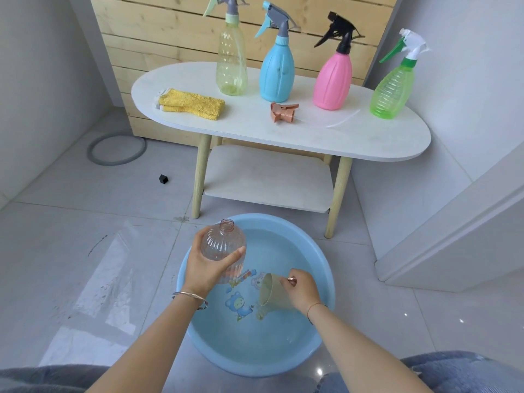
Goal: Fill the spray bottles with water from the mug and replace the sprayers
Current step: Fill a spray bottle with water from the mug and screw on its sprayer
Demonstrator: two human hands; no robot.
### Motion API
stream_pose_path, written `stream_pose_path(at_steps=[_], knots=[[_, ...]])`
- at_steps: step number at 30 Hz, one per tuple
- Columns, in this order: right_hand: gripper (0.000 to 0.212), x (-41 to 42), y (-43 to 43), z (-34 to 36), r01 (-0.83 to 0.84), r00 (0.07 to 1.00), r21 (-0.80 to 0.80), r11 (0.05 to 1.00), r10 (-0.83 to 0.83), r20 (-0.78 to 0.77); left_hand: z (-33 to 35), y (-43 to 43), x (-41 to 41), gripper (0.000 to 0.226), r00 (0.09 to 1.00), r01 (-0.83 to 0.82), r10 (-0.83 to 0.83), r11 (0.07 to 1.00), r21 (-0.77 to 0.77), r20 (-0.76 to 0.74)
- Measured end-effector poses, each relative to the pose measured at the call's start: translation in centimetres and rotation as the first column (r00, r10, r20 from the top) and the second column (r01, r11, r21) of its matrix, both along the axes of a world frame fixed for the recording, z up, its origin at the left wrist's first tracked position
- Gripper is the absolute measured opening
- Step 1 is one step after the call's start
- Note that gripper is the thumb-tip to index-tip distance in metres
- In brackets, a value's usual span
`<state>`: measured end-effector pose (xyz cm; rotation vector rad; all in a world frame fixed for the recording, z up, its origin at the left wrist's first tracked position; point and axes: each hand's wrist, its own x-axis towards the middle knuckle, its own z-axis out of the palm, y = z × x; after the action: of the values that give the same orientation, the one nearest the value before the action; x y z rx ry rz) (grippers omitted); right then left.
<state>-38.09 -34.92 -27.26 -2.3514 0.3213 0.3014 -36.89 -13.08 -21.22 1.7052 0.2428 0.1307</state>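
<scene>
My left hand [208, 263] grips a clear pinkish spray bottle [224, 245] with no sprayer, its open neck pointing up and away, over the blue basin [326, 268] of water. My right hand [300, 287] holds a beige mug [273, 293] by its handle; the mug is tipped sideways with its lower part in the water. The bottle's copper-coloured sprayer [283, 112] lies on the white table [354, 137], its clear tube stretched out to the right.
Behind it on the table stand a yellow bottle [231, 61], a blue bottle [277, 72], a pink bottle [333, 80] and a green bottle [392, 89], all with sprayers on. A folded yellow cloth [191, 104] lies at the table's left. A grey ring [116, 150] and a small black cube [163, 179] lie on the tiled floor.
</scene>
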Motion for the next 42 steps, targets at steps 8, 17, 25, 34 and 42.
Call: stream_pose_path(at_steps=[8,17,25,34,42], knots=[[0.044,0.8,-1.7,4.1,0.320,0.945,0.345,0.883,-0.323,-0.049,0.5,-0.2,-0.2,0.078,1.000,-0.012,0.012,1.000,-0.017,0.014],[0.023,3.1,-3.1,12.9,0.303,0.915,0.608,0.734,-0.403,0.030,2.6,-0.7,-0.9,0.071,0.997,0.035,-0.031,0.998,-0.060,0.065],[0.040,3.6,-3.9,20.4,0.112,0.937,0.657,0.746,-0.300,0.180,3.5,-1.5,-1.5,0.089,0.991,0.116,-0.114,0.993,-0.035,0.065],[0.040,2.3,-3.0,23.4,-0.008,0.907,0.547,0.837,-0.225,0.357,3.3,-2.6,-1.8,0.083,0.975,0.201,-0.199,0.980,-0.008,0.098],[0.036,1.8,-2.0,25.1,-0.071,0.871,0.406,0.911,-0.142,0.470,3.2,-3.3,-2.4,0.078,0.964,0.243,-0.244,0.970,0.025,0.107]])
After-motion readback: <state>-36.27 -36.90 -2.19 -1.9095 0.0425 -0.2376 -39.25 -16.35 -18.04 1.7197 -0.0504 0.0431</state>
